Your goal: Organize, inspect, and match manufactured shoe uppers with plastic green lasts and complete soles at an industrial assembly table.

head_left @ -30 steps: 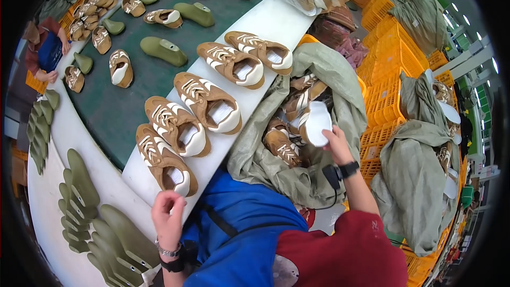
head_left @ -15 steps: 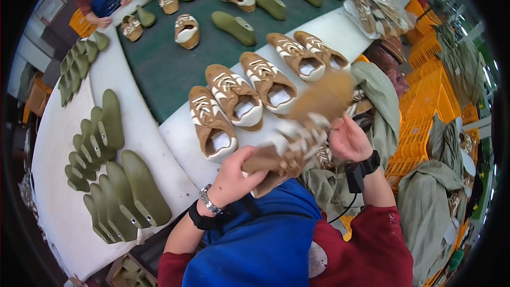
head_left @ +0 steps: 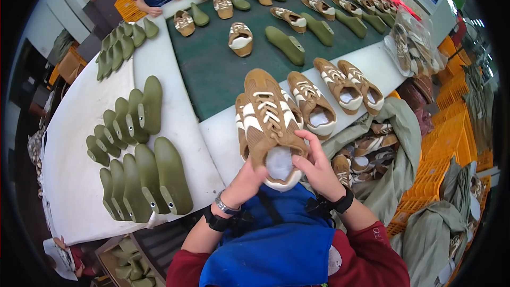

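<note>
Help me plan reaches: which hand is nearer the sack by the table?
Right. The right hand, at the held shoe, is just left of the sack; the left hand, across the shoe, is farther left.

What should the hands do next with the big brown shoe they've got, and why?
Probably lower the brown-and-white shoe onto the white ledge. The left hand and right hand both have hold of it, and its toe points away from the person, much like the shoes lined up there.
</note>
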Action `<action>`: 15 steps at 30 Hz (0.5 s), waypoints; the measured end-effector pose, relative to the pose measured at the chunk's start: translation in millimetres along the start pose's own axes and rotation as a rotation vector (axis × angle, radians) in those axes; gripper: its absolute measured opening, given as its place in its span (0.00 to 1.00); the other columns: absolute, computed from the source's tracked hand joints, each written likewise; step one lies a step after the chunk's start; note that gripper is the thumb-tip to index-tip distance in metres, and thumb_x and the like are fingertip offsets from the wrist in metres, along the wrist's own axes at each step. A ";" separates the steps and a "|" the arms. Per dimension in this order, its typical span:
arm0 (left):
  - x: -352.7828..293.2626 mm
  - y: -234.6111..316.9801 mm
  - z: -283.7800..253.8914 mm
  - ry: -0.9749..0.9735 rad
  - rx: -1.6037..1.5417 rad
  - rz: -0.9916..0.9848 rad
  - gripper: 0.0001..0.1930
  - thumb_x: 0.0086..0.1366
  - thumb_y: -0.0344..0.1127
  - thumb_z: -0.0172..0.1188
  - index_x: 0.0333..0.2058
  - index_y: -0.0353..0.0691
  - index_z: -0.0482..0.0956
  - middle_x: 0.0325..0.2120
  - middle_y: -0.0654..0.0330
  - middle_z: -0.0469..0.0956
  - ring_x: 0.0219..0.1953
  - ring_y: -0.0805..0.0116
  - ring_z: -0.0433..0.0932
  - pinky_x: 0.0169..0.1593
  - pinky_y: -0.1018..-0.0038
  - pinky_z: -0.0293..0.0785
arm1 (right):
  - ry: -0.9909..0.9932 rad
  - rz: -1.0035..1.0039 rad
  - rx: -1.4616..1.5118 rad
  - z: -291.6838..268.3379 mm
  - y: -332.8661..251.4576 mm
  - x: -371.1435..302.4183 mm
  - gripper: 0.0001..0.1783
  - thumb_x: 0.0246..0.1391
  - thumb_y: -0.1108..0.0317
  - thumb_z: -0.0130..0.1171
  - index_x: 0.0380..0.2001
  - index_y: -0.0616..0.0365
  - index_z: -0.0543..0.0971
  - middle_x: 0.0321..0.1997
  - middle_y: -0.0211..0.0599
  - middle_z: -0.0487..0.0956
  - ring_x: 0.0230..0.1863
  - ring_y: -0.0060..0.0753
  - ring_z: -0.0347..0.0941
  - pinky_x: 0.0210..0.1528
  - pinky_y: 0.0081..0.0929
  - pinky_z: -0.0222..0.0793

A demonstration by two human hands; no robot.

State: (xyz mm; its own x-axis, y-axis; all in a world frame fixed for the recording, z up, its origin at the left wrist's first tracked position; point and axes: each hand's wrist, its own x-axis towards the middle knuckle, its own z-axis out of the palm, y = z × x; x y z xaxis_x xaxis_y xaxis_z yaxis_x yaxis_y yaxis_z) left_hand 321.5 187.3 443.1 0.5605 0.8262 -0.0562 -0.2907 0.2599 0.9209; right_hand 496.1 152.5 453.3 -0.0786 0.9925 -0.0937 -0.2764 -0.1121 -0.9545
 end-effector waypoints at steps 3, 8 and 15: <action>4.6 14.7 -14.4 0.080 -0.289 -0.086 0.32 0.64 0.55 0.41 0.58 0.36 0.53 0.55 0.57 0.62 0.56 0.64 0.62 0.58 0.68 0.59 | -0.052 -0.010 -0.050 3.8 3.2 -1.4 0.28 0.48 0.82 0.45 0.54 0.56 0.56 0.45 0.31 0.67 0.43 0.17 0.63 0.44 0.16 0.60; 5.3 26.6 -42.3 0.103 -0.257 -0.084 0.31 0.63 0.51 0.48 0.57 0.35 0.55 0.52 0.57 0.64 0.54 0.67 0.65 0.56 0.69 0.63 | -0.063 -0.130 -0.352 17.0 1.0 -1.7 0.27 0.44 0.82 0.45 0.51 0.57 0.58 0.45 0.31 0.67 0.45 0.20 0.63 0.48 0.18 0.59; 8.0 30.8 -56.3 0.068 -0.476 0.056 0.27 0.60 0.42 0.54 0.55 0.36 0.59 0.50 0.58 0.67 0.50 0.69 0.69 0.54 0.71 0.65 | -0.097 -0.144 -0.509 34.8 -12.8 1.6 0.28 0.39 0.81 0.44 0.49 0.58 0.61 0.42 0.41 0.72 0.48 0.31 0.68 0.50 0.23 0.61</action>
State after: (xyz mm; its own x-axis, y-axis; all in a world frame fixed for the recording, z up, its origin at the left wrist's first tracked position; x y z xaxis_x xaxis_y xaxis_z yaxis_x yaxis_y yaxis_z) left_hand 273.4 230.0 449.3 0.4864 0.8722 -0.0519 -0.6503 0.4011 0.6451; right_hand 466.2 153.8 475.1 -0.1692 0.9842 0.0523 0.2059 0.0872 -0.9747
